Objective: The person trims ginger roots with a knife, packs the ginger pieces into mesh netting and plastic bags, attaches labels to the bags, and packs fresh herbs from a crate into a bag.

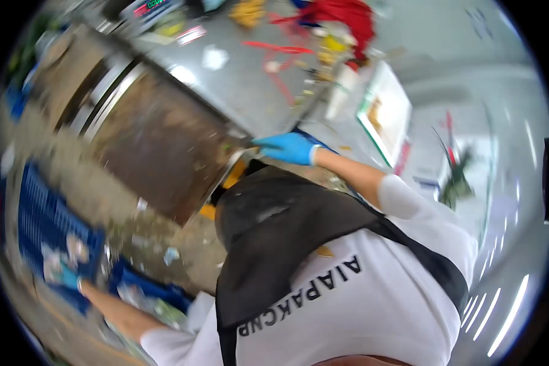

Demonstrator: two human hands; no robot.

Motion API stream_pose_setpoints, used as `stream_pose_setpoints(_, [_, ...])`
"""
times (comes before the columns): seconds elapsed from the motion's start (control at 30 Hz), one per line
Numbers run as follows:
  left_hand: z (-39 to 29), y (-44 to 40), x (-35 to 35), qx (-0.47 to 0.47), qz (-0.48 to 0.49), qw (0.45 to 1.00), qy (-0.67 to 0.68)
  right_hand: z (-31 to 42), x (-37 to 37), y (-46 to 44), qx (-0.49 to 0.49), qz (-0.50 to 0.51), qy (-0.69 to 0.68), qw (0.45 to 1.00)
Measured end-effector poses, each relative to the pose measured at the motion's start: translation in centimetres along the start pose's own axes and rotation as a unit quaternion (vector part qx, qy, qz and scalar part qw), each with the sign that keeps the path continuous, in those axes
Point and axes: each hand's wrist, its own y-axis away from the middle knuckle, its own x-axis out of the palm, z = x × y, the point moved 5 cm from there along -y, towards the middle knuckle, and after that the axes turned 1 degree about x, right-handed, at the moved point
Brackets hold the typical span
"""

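My right hand (288, 149), in a blue glove, lies with its fingers stretched out at the edge of the metal table (226, 91), near the corner of a brown-stained metal surface (165, 143). Nothing shows in it. Far out at the lower left, my left hand (69, 278), also gloved in blue, reaches to a blue plastic crate (39, 201). Pale, pinkish-white lumps (76, 250) are at its fingertips. Blur hides its fingers, so I cannot tell whether it grips them.
A white foam box (393, 100) with yellowish contents stands on the table, near red plastic (348, 21) and loose strips. A scale with a lit display (149, 6) is at the top left. Below lie another blue crate (125, 274) and a littered wet floor (189, 256).
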Motion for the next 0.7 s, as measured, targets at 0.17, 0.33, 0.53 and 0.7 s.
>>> stream_pose_setpoints(0.17, [-12.0, 5.5, 5.1, -0.102, 0.02, 0.868, 0.486, -4.3, 4.0, 5.5, 0.071, 0.049, -0.014, 0.996])
stream_pose_setpoints(0.33, [-32.7, 23.9, 3.0, 0.009, 0.169, 0.792, 0.587, -13.5, 2.5, 12.5, 0.184, -0.053, -0.072, 0.979])
stream_pose_setpoints(0.53, [-57.7, 48.4, -7.3, 0.252, 0.307, 0.722, 0.567, -28.9, -6.0, 26.3, 0.364, -0.41, -0.068, 0.834])
stream_pose_setpoints(0.7, [-74.6, 67.7, -7.6, 0.427, 0.479, 0.637, 0.428, -43.6, -10.4, 39.8, 0.439, -0.647, 0.036, 0.622])
